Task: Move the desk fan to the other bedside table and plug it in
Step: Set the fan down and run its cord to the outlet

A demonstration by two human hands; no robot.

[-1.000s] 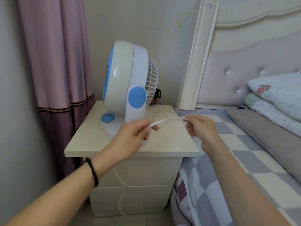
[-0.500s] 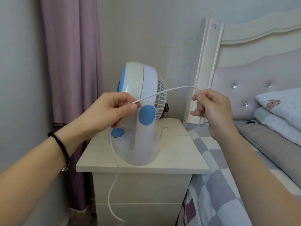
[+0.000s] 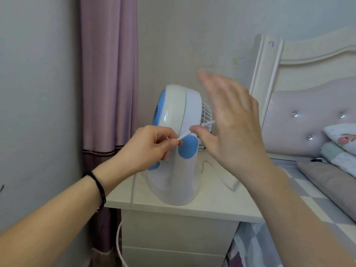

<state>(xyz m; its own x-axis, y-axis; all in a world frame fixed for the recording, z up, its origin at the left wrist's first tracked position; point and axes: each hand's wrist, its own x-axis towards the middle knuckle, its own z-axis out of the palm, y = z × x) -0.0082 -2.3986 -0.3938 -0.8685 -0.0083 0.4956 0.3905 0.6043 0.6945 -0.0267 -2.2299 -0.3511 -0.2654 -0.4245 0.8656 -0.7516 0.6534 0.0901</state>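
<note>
A white and blue desk fan [image 3: 181, 112] stands upright on the cream bedside table [image 3: 212, 207], facing left. My left hand [image 3: 152, 145] is in front of the fan's blue pivot disc and pinches the thin white cord [image 3: 185, 134]. From that pinch the cord runs up and right to my right hand [image 3: 235, 128], which is raised beside the fan's rear grille with flat, spread fingers, and crosses its thumb. More cord lies looped on the table top behind my right wrist and hangs down the table's left side. The plug is hidden.
A purple curtain [image 3: 109, 74] hangs left of the table against the wall. The bed [image 3: 308, 199], with a checked cover, a padded headboard [image 3: 300, 116] and pillows [image 3: 341, 139], sits right against the table. The table has drawers below.
My right hand has let go of its pinch on the cord and opened flat, moving closer to the fan. My left hand stays pinched on the cord, now nearer the pivot disc.
</note>
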